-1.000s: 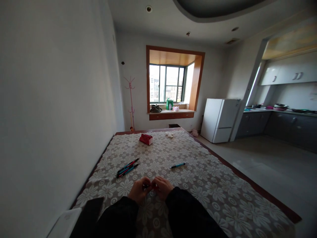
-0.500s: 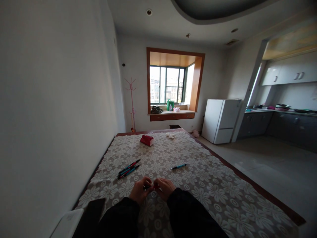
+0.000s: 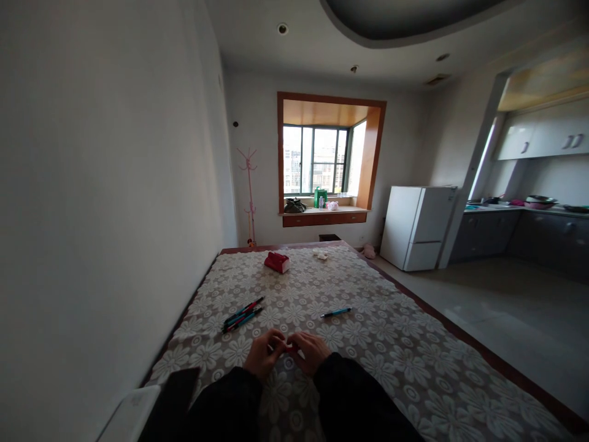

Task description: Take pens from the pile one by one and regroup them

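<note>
One small reddish piece [image 3: 290, 348] sits where the left hand [image 3: 264, 355] and right hand [image 3: 313, 352] meet, over the cloth-covered surface [image 3: 414, 353]. The right fingers look clamped on it, presumably to steady it; the left fingers curl in beside it, their grip impossible to tell. Bunched pens [image 3: 242, 318] and a lone pen [image 3: 336, 312] lie beyond, probably spaced to keep them separate.

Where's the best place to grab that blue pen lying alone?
Probably mid-barrel, from above, pinching across its long sides: the blue pen is slim, lies flat on the tablecloth, apart from the other pens. The right hand is nearer.
</note>
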Available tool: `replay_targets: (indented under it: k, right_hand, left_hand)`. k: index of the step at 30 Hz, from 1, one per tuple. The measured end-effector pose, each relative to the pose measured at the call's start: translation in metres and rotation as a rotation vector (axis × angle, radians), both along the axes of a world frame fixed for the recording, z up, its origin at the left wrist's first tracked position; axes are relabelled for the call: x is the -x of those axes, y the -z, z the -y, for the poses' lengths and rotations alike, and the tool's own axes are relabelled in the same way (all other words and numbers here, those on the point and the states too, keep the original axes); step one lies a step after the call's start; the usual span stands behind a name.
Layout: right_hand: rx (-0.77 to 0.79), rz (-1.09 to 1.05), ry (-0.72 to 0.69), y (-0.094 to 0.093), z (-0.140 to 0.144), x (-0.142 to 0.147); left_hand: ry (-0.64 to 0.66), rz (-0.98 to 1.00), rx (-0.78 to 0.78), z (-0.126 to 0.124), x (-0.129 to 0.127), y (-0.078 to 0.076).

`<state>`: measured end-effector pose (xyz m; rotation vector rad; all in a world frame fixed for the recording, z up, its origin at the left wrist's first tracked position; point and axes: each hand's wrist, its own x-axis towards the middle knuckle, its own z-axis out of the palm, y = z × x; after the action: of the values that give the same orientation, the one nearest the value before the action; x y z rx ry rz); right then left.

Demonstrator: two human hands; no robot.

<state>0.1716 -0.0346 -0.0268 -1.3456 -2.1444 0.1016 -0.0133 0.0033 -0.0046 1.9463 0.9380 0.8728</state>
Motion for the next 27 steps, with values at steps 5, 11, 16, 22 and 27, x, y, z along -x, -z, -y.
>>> replay_targets:
  k: [5, 11, 16, 22, 27]
  right_hand:
    - [-0.003, -0.034, 0.026, 0.0014, -0.0001, -0.0005]
    - [-0.004, -0.014, 0.028, 0.0026, -0.0032, -0.0001]
    - [0.064, 0.008, 0.040, 0.0029, -0.0034, -0.0004]
    - [0.086, -0.066, 0.048, 0.0076, -0.0053, -0.0026]
    - [0.098, -0.048, 0.057, 0.0053, -0.0047, -0.0033]
  left_hand:
    - [0.035, -0.097, -0.050, -0.0046, 0.0009, 0.0061]
    - [0.016, -0.257, -0.211, -0.0072, 0.0028, 0.0089]
    - [0.006, -0.243, -0.188, -0.0061, 0.0041, 0.0063]
    - [-0.037, -0.166, -0.157, -0.0066, 0.0033, 0.0080]
    - [-0.025, -0.120, -0.141, -0.0082, 0.0033, 0.0107]
